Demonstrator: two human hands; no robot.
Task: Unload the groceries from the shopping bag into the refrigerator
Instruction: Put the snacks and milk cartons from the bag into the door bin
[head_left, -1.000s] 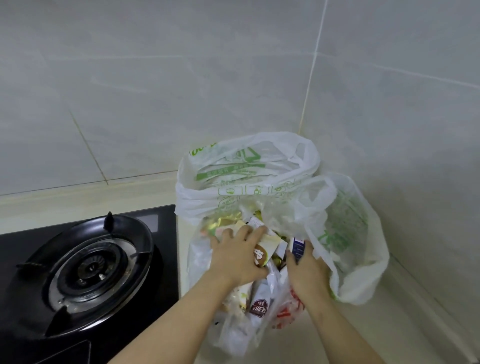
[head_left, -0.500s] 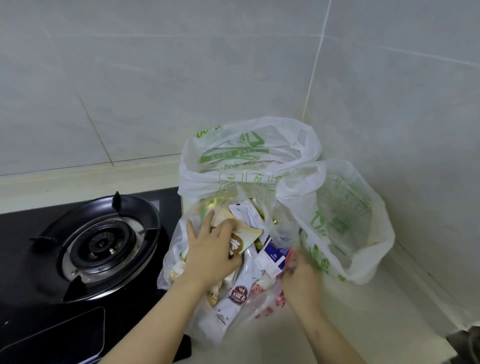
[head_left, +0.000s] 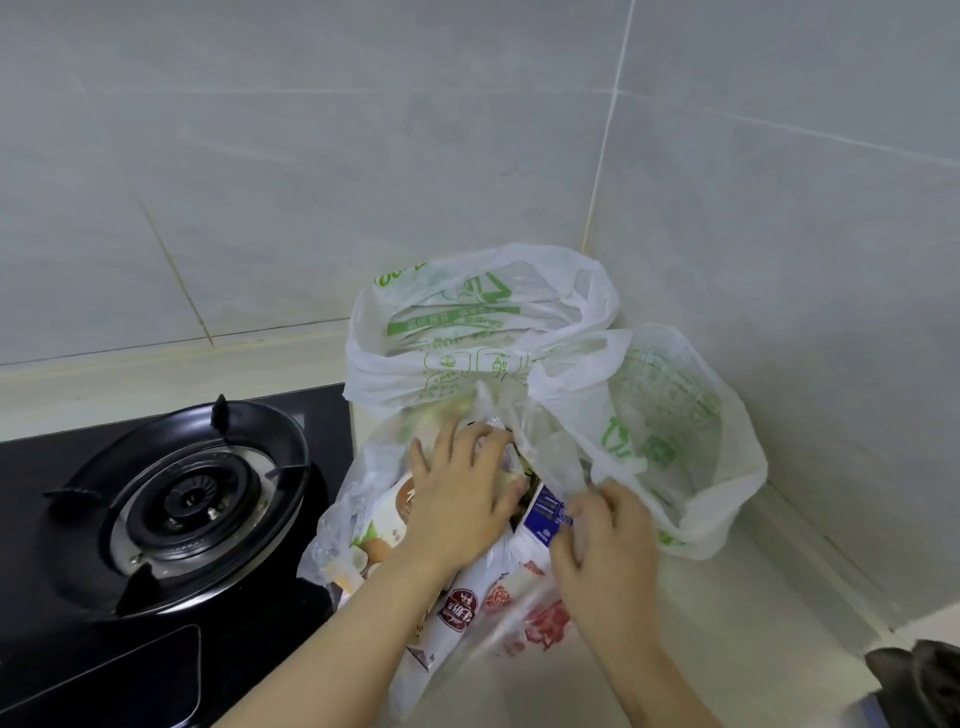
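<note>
Head view, looking down on a kitchen corner.

- A shopping bag (head_left: 467, 374) of thin white plastic with green print is sitting on the pale counter (head_left: 727, 649), pushed into the corner of the grey tiled wall (head_left: 311, 156). Its mouth is gaping upward, and its two big printed loops are standing up behind and to the right of the hands.
- The groceries are lying inside the bag, spilling toward its near, lower end, all under or against the film.
 - A cream packet (head_left: 384, 519) with a brown picture is showing on the left.
 - A white pouch (head_left: 457, 613) with a round brown label is running down the middle.
 - A blue-and-white carton (head_left: 543, 514) is poking up between the two hands.
 - Something with a red print (head_left: 545, 623) is lying at the near right; too blurred to name.
- The left hand (head_left: 457, 499) is reaching into the bag's mouth, palm down. Its fingers are spread apart and lying across the tops of the packets. The hand is covering what is under the palm.
- The right hand (head_left: 605, 545) is working just right of the carton. Its fingers are curling in on a twisted fold of the bag's plastic, pinching it. The edge of the hand is slightly blurred.
- To the left, a black stove top (head_left: 78, 675) is butting up against the bag. A round gas burner (head_left: 187, 499) with its metal ring is sitting near the bag.
- At the lower right edge, a dark crumpled thing (head_left: 919, 675) is showing; I cannot tell what it is.
</note>
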